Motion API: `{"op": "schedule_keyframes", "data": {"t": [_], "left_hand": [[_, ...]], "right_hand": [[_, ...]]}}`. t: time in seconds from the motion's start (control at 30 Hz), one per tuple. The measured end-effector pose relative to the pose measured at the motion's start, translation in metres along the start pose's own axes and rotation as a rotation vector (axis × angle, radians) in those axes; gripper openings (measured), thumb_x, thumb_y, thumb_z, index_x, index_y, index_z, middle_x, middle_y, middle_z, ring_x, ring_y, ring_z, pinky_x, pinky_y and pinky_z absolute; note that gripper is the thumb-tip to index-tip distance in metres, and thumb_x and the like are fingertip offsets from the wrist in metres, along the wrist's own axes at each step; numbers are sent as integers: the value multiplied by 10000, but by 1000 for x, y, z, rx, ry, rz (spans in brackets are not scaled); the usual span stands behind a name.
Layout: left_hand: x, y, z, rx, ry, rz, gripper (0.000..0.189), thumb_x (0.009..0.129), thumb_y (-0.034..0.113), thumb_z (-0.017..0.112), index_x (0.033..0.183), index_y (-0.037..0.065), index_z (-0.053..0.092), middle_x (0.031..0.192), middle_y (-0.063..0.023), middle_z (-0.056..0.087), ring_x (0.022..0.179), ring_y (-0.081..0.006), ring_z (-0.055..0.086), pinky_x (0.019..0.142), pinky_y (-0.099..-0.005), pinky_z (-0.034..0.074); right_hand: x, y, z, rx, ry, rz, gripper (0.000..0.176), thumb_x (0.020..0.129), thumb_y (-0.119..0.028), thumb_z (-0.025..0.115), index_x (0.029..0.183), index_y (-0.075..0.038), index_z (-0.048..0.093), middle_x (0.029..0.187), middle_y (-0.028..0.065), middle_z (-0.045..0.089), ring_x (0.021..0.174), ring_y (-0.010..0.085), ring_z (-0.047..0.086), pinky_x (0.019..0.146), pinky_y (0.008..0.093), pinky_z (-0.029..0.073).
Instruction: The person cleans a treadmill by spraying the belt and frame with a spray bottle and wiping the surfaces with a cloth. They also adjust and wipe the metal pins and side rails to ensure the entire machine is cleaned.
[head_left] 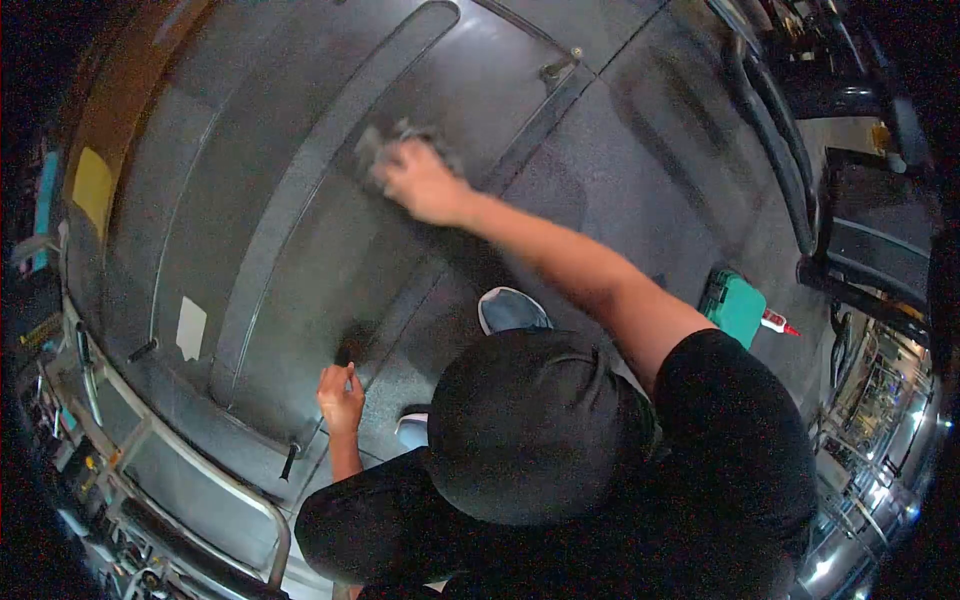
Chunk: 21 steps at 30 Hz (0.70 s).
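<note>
My right hand (425, 185) is stretched out over a large dark panel (330, 230), its fingers closed on a crumpled grey cloth (385, 150) that is blurred. The cloth lies against the panel surface. Lower in the view, my left hand (341, 400) is at the panel's near edge with its fingers curled together. A small dark thing (343, 355) shows at its fingertips, too unclear to name.
A green case (738, 307) and a white bottle with a red tip (778, 322) are on the floor at right. Metal rails (200, 460) curve along the lower left. Black tubing (775, 140) stands upper right. My shoes (513, 310) are beside the panel.
</note>
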<state>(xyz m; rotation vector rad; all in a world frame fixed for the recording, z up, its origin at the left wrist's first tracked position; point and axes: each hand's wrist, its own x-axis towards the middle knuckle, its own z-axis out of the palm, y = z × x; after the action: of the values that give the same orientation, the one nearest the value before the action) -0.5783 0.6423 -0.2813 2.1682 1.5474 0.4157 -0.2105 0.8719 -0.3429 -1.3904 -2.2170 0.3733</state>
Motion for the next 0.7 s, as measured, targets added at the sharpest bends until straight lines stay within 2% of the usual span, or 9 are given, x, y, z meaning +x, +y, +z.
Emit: {"op": "schedule_keyframes", "data": {"t": [0.1,0.17,0.23,0.3,0.33,0.43,0.5,0.6,0.7], "left_hand": [[1,6,-3,45,-2,-44,91,804,-28,735,863,12,678,844,-147,640,800,-367,627,733,-466,515],[-2,6,-2,44,0,-60,109,789,-25,736,879,16,689,856,-146,643,817,-368,633,756,-465,524],[-4,4,-2,37,4,-76,148,765,-17,739,903,25,704,877,-144,647,849,-373,643,795,-468,537],[-7,5,2,21,36,-103,160,765,-5,738,919,31,711,892,-141,650,872,-376,648,819,-470,541],[-6,5,1,10,58,-102,157,774,2,735,927,34,714,897,-139,652,879,-377,648,827,-469,542],[-7,10,-1,44,47,-141,156,779,6,734,931,39,714,900,-136,653,884,-373,650,842,-468,542],[-10,11,-3,46,54,-135,163,783,10,734,942,41,718,898,-135,653,885,-371,650,855,-466,543],[-6,9,-2,6,32,-93,194,793,12,732,985,44,732,885,-133,651,879,-366,650,890,-461,547],[-5,9,-1,17,62,-70,177,803,-8,737,974,39,731,865,-133,642,845,-362,638,831,-462,543]], "right_hand": [[-20,-91,24,105,-116,-196,485,902,-280,709,1326,-58,633,1407,249,522,1343,444,458,1143,561,372],[-33,-137,38,194,-204,-358,464,912,-256,682,1325,-48,638,1399,247,538,1364,422,457,1157,547,360],[-38,-170,55,259,-238,-469,455,911,-232,670,1325,-47,641,1400,241,544,1372,408,458,1167,541,353],[-45,-197,68,340,-407,-605,407,877,-169,650,1262,-40,681,1408,218,556,1393,369,457,1192,516,334],[-44,-204,71,365,-414,-638,407,877,-169,650,1262,-40,681,1408,218,556,1393,369,457,1192,516,334],[-39,-195,75,366,-508,-641,338,818,-114,642,1135,-38,731,1426,185,558,1413,340,449,1205,486,329],[-36,-176,66,354,-485,-599,385,792,-85,657,1171,-89,725,1424,160,561,1396,345,462,1184,467,363],[-33,-110,28,280,-435,-436,483,743,-57,680,1221,-124,715,1416,134,567,1381,352,475,1168,462,393],[-38,-20,-28,160,-341,-259,602,708,21,666,1281,-159,702,1461,126,549,1394,349,474,1181,463,401]]}}
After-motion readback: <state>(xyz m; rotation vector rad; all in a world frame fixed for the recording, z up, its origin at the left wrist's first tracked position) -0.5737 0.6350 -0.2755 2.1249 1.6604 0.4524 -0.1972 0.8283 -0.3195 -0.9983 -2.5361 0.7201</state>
